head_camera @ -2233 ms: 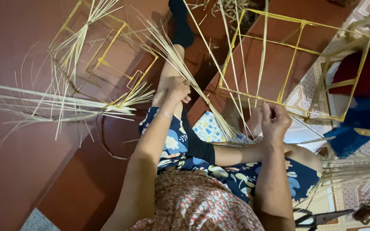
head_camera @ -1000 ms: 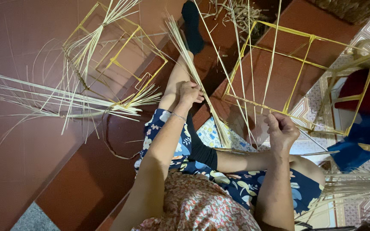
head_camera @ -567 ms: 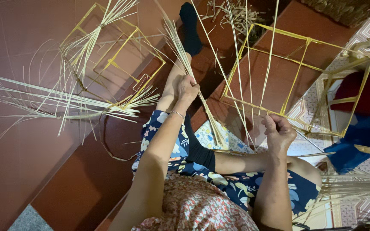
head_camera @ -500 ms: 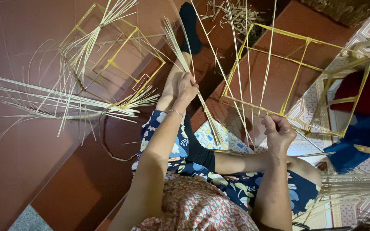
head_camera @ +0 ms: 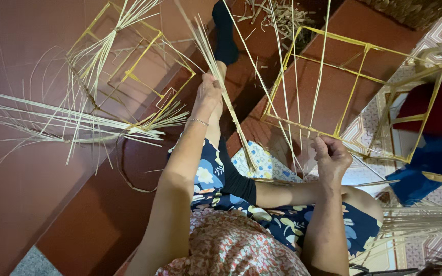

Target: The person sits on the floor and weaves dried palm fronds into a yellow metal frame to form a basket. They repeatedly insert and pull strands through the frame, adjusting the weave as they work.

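Just above the frame's middle, the left hand point(head_camera: 210, 94) grips a pale straw bundle point(head_camera: 226, 97) slanting upper-left to lower-right, while the right hand point(head_camera: 331, 158), fisted, pinches the yellow frame point(head_camera: 354, 92) lower edge.

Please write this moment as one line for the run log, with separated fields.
left hand: grips bundle of pale straw strands | right hand: closed on strands at yellow wire frame edge | posture: seated on floor
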